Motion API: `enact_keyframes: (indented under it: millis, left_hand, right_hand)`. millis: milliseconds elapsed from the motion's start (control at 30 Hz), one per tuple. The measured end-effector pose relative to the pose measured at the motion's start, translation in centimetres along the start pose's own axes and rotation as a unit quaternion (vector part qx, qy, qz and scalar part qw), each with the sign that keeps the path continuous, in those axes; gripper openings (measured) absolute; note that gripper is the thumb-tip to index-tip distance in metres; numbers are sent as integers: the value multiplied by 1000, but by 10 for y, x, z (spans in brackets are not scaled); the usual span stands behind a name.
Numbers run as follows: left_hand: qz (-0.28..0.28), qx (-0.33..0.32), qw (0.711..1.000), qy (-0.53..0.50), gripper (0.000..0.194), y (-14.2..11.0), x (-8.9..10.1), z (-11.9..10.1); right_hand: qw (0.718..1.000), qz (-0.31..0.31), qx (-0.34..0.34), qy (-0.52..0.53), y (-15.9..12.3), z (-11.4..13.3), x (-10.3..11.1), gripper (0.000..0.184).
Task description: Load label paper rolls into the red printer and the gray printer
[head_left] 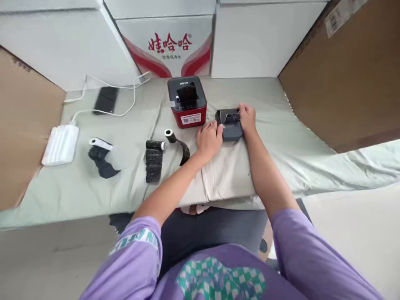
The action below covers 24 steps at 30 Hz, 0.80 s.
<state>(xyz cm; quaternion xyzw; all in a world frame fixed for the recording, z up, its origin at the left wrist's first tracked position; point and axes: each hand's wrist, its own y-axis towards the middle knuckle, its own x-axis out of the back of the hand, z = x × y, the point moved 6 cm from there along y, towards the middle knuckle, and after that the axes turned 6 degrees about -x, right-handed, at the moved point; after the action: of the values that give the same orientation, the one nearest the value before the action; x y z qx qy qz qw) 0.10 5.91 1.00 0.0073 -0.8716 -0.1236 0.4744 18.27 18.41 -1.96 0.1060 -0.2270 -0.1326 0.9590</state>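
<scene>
A small dark grey printer [231, 133] lies on the cloth-covered table between my two hands. My left hand [210, 139] holds its left side, fingers bent and thumb at the edge. My right hand [247, 120] is closed around the right rear side. A dark strip [233, 118] shows at the top of the printer. Just left of my left hand stands a larger red and black printer [191, 114], with a black strip [186, 92] on its top. Nearer to me lie a partly unrolled dark roll [155, 144] and a second roll [169, 135] whose dark tail runs beside my left forearm.
Farther left lies a white roll [100, 143] with a black strip. A white power strip [61, 144], its cable and a black phone-like slab [105, 100] are at the left. White boxes [246, 41] line the back; brown cardboard [350, 83] stands at both sides.
</scene>
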Motion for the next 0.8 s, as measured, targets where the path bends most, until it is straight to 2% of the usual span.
enact_keyframes:
  millis: [233,500,700,800]
  left_hand:
    - [-2,-7,1000,-12,57,5,1,1]
    - [-4,-19,999,-39,54,7,-4,4]
    - [-26,-16,997,-76,52,5,-3,7]
    - [-34,-22,995,-95,52,5,0,9]
  right_hand:
    - [1000,-2,-8,-17,-2,5,3,66]
    - [998,-13,-52,-14,-7,10,8,38]
    - [999,10,-38,15,-6,10,10,19]
    - [994,73,-52,68,-6,5,11,19]
